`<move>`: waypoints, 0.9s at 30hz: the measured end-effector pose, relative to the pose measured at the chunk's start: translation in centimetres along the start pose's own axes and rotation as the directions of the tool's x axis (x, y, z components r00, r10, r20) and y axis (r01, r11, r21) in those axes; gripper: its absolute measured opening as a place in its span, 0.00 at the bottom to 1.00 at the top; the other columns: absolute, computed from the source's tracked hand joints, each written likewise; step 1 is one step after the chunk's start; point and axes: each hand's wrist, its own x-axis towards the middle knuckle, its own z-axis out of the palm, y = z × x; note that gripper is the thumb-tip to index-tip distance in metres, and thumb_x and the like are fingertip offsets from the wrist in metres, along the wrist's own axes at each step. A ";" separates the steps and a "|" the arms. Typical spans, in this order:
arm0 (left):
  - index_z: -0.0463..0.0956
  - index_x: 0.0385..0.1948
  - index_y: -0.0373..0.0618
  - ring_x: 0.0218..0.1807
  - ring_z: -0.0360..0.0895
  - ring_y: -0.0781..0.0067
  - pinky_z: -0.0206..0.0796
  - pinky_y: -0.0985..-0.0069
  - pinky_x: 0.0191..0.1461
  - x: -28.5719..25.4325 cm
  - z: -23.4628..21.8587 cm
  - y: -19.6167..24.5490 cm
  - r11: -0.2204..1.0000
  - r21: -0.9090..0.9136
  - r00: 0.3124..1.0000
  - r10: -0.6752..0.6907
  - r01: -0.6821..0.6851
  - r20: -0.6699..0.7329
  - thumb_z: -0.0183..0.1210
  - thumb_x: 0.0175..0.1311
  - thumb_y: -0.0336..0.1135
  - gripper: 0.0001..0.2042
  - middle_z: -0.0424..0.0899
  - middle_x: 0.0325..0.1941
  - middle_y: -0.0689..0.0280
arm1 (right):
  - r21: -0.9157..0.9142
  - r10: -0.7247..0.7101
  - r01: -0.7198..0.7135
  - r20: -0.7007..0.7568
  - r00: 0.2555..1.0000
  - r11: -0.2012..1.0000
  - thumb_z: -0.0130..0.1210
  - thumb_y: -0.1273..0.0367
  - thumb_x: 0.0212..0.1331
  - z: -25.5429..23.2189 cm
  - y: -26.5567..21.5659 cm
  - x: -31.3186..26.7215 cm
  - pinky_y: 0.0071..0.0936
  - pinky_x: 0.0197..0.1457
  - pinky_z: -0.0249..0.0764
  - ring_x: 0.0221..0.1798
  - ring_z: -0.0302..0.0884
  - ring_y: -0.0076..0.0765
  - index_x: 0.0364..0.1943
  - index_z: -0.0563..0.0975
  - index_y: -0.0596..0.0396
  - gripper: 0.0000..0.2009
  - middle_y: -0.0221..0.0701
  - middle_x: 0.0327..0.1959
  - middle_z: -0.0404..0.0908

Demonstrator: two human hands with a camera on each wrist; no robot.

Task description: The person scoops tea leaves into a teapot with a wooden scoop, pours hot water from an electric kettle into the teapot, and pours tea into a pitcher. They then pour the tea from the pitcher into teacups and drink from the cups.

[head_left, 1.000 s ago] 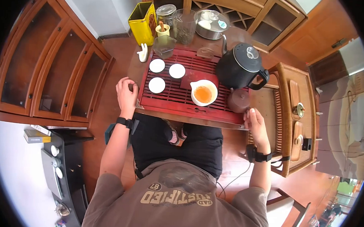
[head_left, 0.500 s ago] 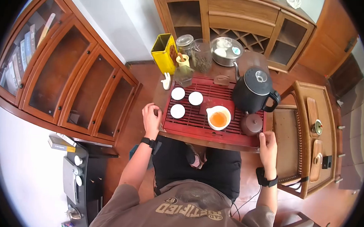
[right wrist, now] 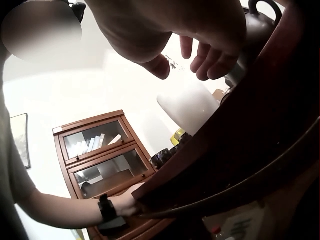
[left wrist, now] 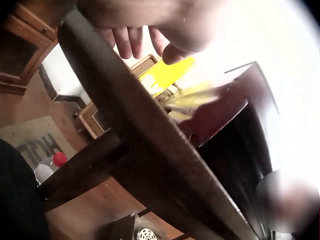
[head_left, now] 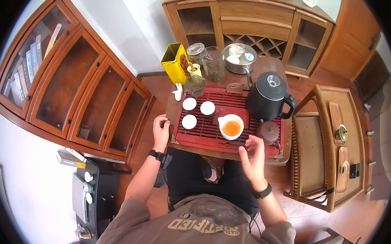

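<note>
A white pitcher of amber tea stands on the red slatted tray, with three small white cups to its left. My right hand, fingers loosely bent and apart, hovers by the tray's front edge, just right of the pitcher and holding nothing. In the right wrist view the pitcher shows beyond the fingertips. The brown teapot sits at the tray's right front, behind that hand. At the tray's left front corner, my left hand rests by the table edge, fingers loosely curled and empty.
A black kettle stands at the tray's back right. Behind the tray are a yellow tin, glass jars and a lidded steel pot. A white figurine is at the left, a rattan cart at the right.
My right hand has left the tray's right front corner by the teapot and moved leftward toward the pitcher. My left hand has stayed by the left corner. The head view has shifted.
</note>
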 end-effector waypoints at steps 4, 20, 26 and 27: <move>0.74 0.44 0.44 0.58 0.77 0.73 0.69 0.74 0.66 -0.2 -0.4 1.9 0.897 -0.363 0.966 -0.257 0.251 0.033 0.57 0.73 0.23 0.05 0.81 0.60 0.63 | -0.044 -0.014 0.011 -0.074 0.997 0.999 0.66 0.75 0.60 2.7 0.5 0.7 0.31 0.53 0.75 0.50 0.75 0.37 0.64 0.70 0.60 0.28 0.39 0.52 0.74; 0.69 0.51 0.43 0.55 0.76 0.74 0.71 0.73 0.59 -1.1 3.5 8.4 0.875 -0.460 0.981 -0.188 0.150 -0.039 0.58 0.71 0.21 0.12 0.76 0.62 0.60 | 0.025 0.080 -0.080 0.007 0.997 0.996 0.78 0.66 0.51 5.0 0.2 4.1 0.37 0.68 0.74 0.65 0.79 0.43 0.71 0.63 0.63 0.45 0.46 0.62 0.78; 0.68 0.50 0.43 0.57 0.76 0.74 0.71 0.73 0.61 -1.4 3.3 7.9 0.863 -0.498 0.992 -0.117 0.081 -0.042 0.56 0.71 0.18 0.11 0.75 0.62 0.59 | 0.078 0.075 -0.076 0.023 0.997 0.994 0.77 0.68 0.53 3.0 -3.1 5.8 0.34 0.70 0.71 0.64 0.75 0.34 0.68 0.64 0.61 0.40 0.37 0.60 0.76; 0.69 0.49 0.42 0.55 0.77 0.74 0.73 0.74 0.58 -1.4 3.3 8.0 0.874 -0.484 0.995 -0.083 0.048 -0.052 0.57 0.71 0.18 0.11 0.75 0.62 0.59 | 0.087 0.062 -0.066 0.046 0.997 0.994 0.77 0.68 0.53 2.8 -3.2 5.9 0.34 0.71 0.71 0.64 0.75 0.34 0.68 0.64 0.61 0.41 0.37 0.60 0.76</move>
